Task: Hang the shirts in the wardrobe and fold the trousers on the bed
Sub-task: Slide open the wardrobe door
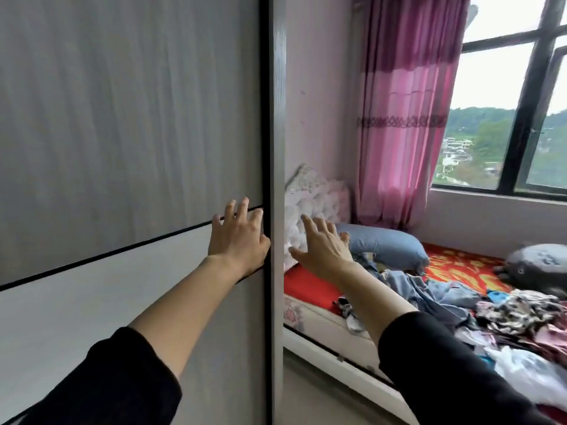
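While the left hand (237, 237) lies flat on the wardrobe door (122, 133), its fingers are straight and spread apart, holding nothing; the palm presses the grey panel just beside the dark vertical edge of the door, and the thumb touches that edge; a thin dark line crosses the door at a slant and passes under the fingertips. Nothing of the inside of the wardrobe can be seen from here.

The right hand (322, 250) is raised in the air on the other side of the door edge, also with the fingers straight and spread, and it holds nothing; it is seen in front of the white padded headboard (316, 197) and does not seem to touch it. Both arms wear black sleeves pushed up from the wrists.

The clothes (506, 314) lie in a loose heap on the bed (310, 289), well apart from both hands; the bed has a red sheet with an orange pattern. At the near side of the heap there is a blue denim piece (429, 289), crumpled; I cannot tell which pieces are shirts and which are trousers. A white plastic bag (527, 369) lies at the lower right of the heap.

A blue pillow (386, 243) rests near the headboard, and a grey plush toy (537, 259) lies further right on the sheet; behind them hangs a pink curtain (405, 118) beside a dark-framed window (503, 87).
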Demonstrator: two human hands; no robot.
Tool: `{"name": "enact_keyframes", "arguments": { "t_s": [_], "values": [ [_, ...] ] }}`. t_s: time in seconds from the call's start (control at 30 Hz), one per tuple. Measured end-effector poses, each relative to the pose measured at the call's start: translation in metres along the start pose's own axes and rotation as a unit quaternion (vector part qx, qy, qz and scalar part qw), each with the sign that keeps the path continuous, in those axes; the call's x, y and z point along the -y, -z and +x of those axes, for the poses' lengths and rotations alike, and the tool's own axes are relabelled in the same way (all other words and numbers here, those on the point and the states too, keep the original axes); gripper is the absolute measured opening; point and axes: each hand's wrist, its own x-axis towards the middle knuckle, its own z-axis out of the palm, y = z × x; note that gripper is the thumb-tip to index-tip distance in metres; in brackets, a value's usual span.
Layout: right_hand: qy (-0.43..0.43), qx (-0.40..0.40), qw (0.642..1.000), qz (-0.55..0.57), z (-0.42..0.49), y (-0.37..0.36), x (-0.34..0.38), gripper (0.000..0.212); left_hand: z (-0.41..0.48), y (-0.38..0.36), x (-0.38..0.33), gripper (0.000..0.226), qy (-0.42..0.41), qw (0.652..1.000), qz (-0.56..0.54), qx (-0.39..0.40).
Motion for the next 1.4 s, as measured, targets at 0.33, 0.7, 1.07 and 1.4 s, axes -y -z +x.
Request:
{"name": "enact_keyframes", "arguments": {
  "t_s": [0.33,0.7,1.07,1.4],
  "values": [
    [0.251,-0.087,0.964,0.031,0.194,-0.08,-0.011,0.082,0.113,-0.08,0.053,0.057,0.042,0.981,0.181,-0.063],
    [0.391,-0.224,0.892,0.001,0.26,-0.146,0.013,0.09,0.112,-0.115,0.115,0.063,0.006,0.894,0.406,-0.191],
    [0.402,-0.257,0.878,0.025,0.269,-0.159,0.016,0.089,0.111,-0.118,0.126,0.064,-0.012,0.863,0.45,-0.229],
    [0.423,-0.273,0.862,0.05,0.256,-0.16,0.041,0.089,0.088,-0.104,0.145,0.064,-0.008,0.855,0.471,-0.219]
  ]
}}
